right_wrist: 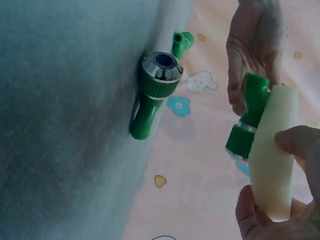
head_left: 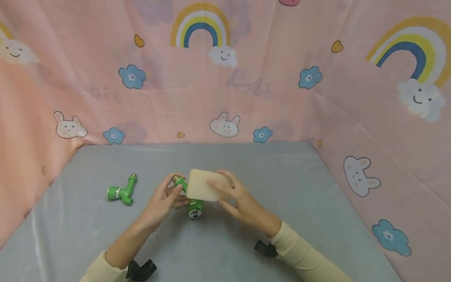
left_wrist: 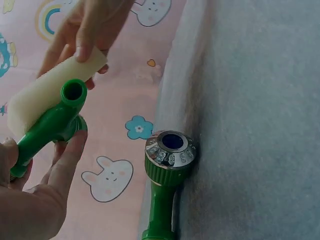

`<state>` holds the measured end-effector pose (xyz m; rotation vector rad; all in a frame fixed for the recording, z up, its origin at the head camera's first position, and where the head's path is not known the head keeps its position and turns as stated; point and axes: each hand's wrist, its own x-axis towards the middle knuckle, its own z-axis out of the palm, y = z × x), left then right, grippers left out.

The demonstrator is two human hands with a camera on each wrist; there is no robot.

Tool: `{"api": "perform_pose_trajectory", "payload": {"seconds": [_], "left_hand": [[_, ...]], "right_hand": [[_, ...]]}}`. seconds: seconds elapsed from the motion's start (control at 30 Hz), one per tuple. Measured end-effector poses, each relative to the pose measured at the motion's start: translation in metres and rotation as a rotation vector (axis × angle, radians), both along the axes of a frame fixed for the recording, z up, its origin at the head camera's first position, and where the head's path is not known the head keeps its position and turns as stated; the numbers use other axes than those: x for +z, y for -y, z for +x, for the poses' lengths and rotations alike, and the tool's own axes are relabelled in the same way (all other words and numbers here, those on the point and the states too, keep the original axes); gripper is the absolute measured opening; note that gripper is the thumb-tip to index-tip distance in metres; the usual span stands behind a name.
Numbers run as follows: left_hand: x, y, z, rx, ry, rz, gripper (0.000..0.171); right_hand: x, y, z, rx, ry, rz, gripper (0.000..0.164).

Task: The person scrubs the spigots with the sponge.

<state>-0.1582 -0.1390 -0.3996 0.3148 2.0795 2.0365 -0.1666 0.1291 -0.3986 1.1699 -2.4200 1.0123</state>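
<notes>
In the head view my left hand [head_left: 165, 199] grips a green tap [head_left: 181, 184] by its brass-threaded end. My right hand [head_left: 243, 199] holds a cream sponge block [head_left: 204, 186], thumb on one side and fingers on the other. The sponge touches the tap's body in the left wrist view, where the tap's open spout [left_wrist: 74, 91] shows. Below the sponge appears a chrome-faced knob [head_left: 195, 213]; which tap it belongs to I cannot tell. A second green tap [left_wrist: 167, 167] with a chrome knob rests on the table under the hands.
Another green tap [head_left: 123, 192] lies on the grey table [head_left: 282, 176], left of my left hand. A pink curtain [head_left: 267, 98] printed with rainbows and rabbits rises behind the table and along its sides. Black wrist mounts [head_left: 141, 270] sit under both sleeves.
</notes>
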Motion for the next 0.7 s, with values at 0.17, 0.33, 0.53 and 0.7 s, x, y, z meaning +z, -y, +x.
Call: {"api": "perform_pose_trajectory", "payload": {"seconds": [0.17, 0.33, 0.53, 0.7], "left_hand": [[-0.002, 0.001, 0.006, -0.101, 0.109, -0.002, 0.041], [-0.003, 0.000, 0.008, -0.158, 0.094, 0.110, 0.029], [-0.001, -0.006, 0.006, -0.139, -0.079, 0.169, 0.059], [-0.002, -0.008, 0.008, -0.102, -0.135, 0.206, 0.069]], "right_hand": [[-0.008, 0.003, 0.006, -0.028, 0.048, 0.003, 0.061], [-0.011, 0.009, 0.012, -0.067, 0.095, -0.028, 0.066], [-0.005, 0.013, 0.015, -0.091, 0.088, -0.050, 0.069], [-0.002, 0.016, 0.019, -0.083, 0.047, -0.042, 0.069]]}}
